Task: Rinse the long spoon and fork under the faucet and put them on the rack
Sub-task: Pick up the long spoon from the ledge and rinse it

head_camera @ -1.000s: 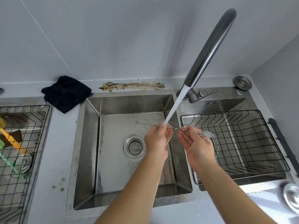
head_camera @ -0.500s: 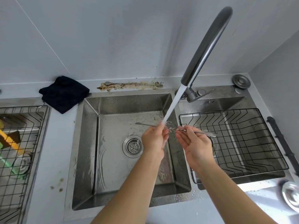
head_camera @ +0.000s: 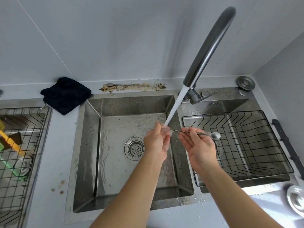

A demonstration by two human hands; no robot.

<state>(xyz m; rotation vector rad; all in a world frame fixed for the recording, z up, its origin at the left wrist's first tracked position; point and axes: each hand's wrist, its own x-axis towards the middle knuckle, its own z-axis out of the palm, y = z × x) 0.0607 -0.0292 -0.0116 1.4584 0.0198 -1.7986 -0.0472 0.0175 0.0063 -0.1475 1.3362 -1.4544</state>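
Long utensil (head_camera: 180, 131), fork end left and spoon bowl right, held level over the sink (head_camera: 92, 145) with its twisted shaft in the stream below the faucet (head_camera: 209, 48). Left hand (head_camera: 156, 142) pinches the shaft where the water strikes; right hand (head_camera: 197, 145) pinches it nearer the bowl, remaining fingers loose. Step in hand: rinsing. A second utensil (head_camera: 136, 85) lies on the stained counter (head_camera: 54, 170) behind the sink, apparently unrinsed. Next move, by judgement: carry the wet piece right of the sink to the rack (head_camera: 238, 145) and lay it across the wires so it cannot slip through.
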